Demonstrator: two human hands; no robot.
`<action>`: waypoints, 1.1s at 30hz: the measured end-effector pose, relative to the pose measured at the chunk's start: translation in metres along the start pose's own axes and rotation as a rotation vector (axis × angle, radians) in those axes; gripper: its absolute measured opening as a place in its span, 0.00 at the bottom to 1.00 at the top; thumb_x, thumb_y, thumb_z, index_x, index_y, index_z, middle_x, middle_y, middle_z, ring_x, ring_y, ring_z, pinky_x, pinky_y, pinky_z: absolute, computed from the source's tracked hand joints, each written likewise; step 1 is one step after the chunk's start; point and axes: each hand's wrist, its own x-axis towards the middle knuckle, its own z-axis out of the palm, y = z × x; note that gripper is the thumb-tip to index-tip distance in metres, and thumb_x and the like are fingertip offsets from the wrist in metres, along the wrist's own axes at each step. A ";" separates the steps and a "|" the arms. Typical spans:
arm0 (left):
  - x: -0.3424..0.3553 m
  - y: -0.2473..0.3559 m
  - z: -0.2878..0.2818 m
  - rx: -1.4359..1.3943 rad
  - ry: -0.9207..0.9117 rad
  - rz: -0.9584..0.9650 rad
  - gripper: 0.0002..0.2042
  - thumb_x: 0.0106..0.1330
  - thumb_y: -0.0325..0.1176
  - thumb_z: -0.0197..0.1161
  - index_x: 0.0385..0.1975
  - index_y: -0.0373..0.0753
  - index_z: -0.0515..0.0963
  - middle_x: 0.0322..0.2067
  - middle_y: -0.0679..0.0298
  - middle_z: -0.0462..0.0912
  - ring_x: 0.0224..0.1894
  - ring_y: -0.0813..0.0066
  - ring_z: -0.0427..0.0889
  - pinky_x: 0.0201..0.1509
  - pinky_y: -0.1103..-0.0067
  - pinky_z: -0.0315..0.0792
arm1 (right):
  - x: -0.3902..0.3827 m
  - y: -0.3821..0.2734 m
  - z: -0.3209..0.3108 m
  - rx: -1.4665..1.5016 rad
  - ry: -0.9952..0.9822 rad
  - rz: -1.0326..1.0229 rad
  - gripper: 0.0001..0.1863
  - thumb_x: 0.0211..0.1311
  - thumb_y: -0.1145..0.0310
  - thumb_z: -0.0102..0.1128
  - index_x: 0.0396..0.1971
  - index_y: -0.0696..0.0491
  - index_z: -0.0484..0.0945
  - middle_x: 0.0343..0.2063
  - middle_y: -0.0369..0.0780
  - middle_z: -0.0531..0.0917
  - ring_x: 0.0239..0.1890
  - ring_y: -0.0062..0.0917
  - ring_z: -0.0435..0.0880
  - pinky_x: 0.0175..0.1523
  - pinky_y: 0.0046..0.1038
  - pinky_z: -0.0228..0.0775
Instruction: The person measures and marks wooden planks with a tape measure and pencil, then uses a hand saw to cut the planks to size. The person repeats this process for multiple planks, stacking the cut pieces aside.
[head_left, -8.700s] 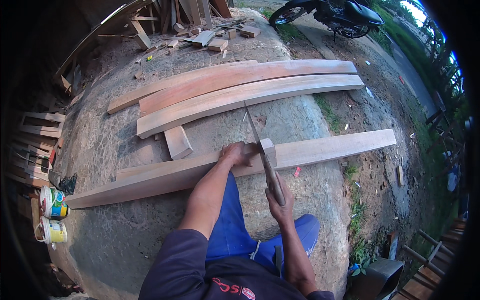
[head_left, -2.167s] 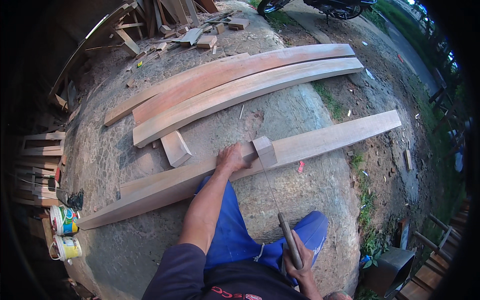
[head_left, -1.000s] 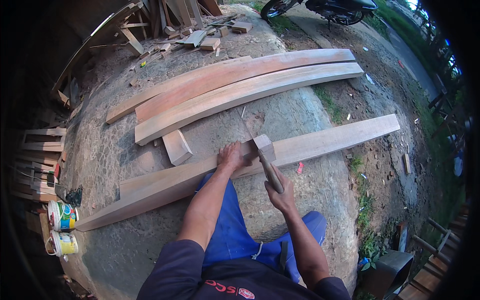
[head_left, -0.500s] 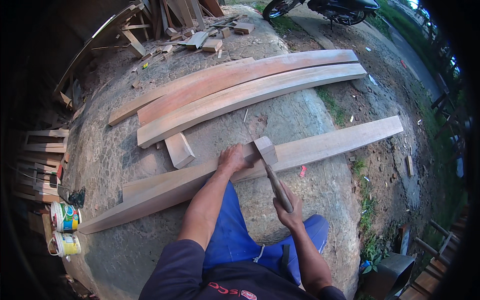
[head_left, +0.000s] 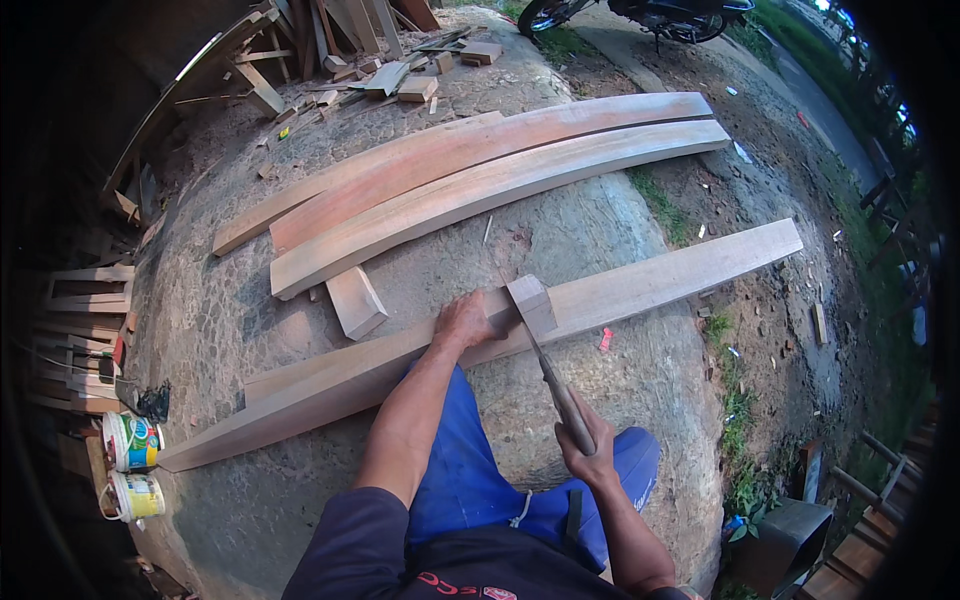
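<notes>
A thick wooden beam (head_left: pixel 330 398) slants up from the lower left, its near end resting across another board (head_left: pixel 680 270) that lies on the ground. Pressing down near the beam's raised end, my left hand (head_left: pixel 465 320) has its fingers wrapped over the edge. My right hand (head_left: pixel 588 450) is closed round the wooden handle of a handsaw (head_left: pixel 572 415). The saw's thin blade runs into the beam just beside the end block (head_left: pixel 532 303), to the right of my left hand. How deep the cut goes is hidden. My blue-trousered leg is under the beam.
Several long planks (head_left: pixel 500 185) lie beyond, propped on a short timber block (head_left: pixel 357 302). Two paint buckets (head_left: pixel 133 440) stand by the beam's left end. Wood offcuts (head_left: pixel 417 89) are heaped at the back, and a motorcycle (head_left: pixel 640 20) is parked farther off.
My right hand has drawn the saw back toward me and a little right, showing more blade below the block. My left hand keeps its place on the beam.
</notes>
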 end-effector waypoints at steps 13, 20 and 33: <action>0.009 -0.006 0.000 -0.005 -0.055 -0.007 0.42 0.39 0.56 0.82 0.53 0.36 0.76 0.53 0.48 0.84 0.58 0.48 0.82 0.62 0.60 0.75 | -0.143 -0.023 -0.065 -0.073 0.019 -0.111 0.36 0.53 0.78 0.66 0.67 0.62 0.73 0.51 0.52 0.88 0.43 0.36 0.93 0.51 0.30 0.83; -0.007 0.003 -0.003 0.045 0.039 -0.032 0.41 0.43 0.56 0.82 0.55 0.36 0.76 0.54 0.47 0.84 0.60 0.48 0.82 0.63 0.60 0.75 | 0.116 0.031 0.057 -0.061 0.009 -0.108 0.35 0.57 0.73 0.65 0.68 0.53 0.74 0.44 0.52 0.87 0.46 0.40 0.89 0.53 0.34 0.78; 0.001 0.003 -0.002 -0.005 -0.002 -0.057 0.44 0.44 0.55 0.82 0.59 0.35 0.75 0.59 0.48 0.82 0.65 0.51 0.78 0.69 0.61 0.70 | 0.065 0.022 0.029 0.068 0.062 -0.155 0.35 0.57 0.72 0.66 0.68 0.54 0.73 0.39 0.56 0.87 0.40 0.44 0.91 0.47 0.37 0.80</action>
